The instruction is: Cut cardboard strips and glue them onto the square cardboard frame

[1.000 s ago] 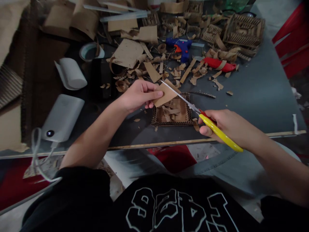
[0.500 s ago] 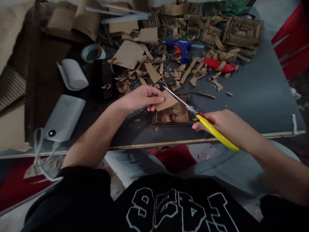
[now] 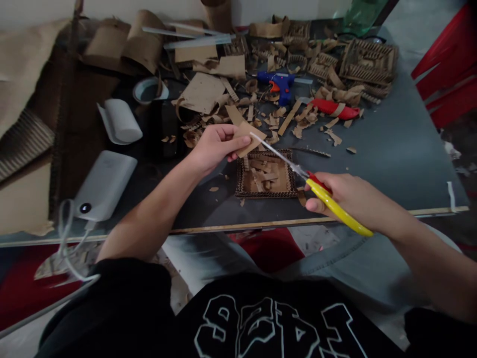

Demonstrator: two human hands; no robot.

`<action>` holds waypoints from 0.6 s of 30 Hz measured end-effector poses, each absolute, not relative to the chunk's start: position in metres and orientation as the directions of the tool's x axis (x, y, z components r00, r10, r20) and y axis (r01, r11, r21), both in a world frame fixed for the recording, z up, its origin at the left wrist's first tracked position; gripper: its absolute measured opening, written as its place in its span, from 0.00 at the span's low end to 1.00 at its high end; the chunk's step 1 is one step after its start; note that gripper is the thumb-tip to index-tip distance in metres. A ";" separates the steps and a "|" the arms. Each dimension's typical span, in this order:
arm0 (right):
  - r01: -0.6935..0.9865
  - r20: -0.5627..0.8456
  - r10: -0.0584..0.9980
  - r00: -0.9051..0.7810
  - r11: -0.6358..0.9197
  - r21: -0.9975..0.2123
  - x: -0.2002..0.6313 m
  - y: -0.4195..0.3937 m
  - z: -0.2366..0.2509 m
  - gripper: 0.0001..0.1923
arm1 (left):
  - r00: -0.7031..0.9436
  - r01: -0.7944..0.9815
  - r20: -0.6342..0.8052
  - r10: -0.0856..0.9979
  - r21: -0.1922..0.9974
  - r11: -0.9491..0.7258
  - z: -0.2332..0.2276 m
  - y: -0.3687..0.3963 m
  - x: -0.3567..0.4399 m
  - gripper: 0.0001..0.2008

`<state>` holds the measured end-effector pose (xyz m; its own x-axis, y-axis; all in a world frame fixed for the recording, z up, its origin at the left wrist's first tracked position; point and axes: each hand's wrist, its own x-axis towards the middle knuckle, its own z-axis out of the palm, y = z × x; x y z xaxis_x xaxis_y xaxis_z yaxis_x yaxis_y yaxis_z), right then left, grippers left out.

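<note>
Between the thumb and fingers of my left hand [image 3: 219, 146] is a small flat piece of brown cardboard [image 3: 254, 130]. My right hand [image 3: 345, 196] grips a pair of scissors [image 3: 331, 206] with yellow and red handles. The scissors' blades point up and left, and their tips overlap the cardboard piece; I cannot tell whether they touch it. Just below the blades sits a shallow square cardboard tray [image 3: 266, 195] with corrugated walls, holding several loose scraps.
Cardboard scraps lie around a blue glue gun [image 3: 280, 85] and a red-handled tool [image 3: 335, 108]. At the left are a white power bank [image 3: 106, 186] with a cable, a white roll [image 3: 121, 122] and a tape roll [image 3: 149, 90]. The table's front edge [image 3: 238, 226] runs before me.
My left hand has lifted the cardboard piece slightly up and left, off the tray in view. The scissors' tips now lie over the piece instead of at its edge. The view has shifted slightly.
</note>
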<state>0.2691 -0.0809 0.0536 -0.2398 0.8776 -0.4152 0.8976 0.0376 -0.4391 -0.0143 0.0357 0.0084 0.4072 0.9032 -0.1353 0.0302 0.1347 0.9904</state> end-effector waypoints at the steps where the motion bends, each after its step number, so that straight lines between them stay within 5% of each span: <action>1: 0.905 -0.420 0.876 -0.235 0.040 -0.424 0.268 -0.081 0.053 0.33 | 0.412 0.025 -0.130 0.902 0.991 0.131 0.008 0.035 -0.014 0.13; 7: 0.901 -0.425 0.874 -0.237 0.034 -0.432 0.268 -0.082 0.050 0.34 | 0.488 0.041 -0.166 0.857 0.985 0.167 0.007 0.028 -0.011 0.18; 18: 0.907 -0.433 0.866 -0.249 0.051 -0.419 0.271 -0.082 0.050 0.33 | 0.432 0.014 -0.175 0.885 0.982 0.187 0.004 0.024 -0.006 0.08</action>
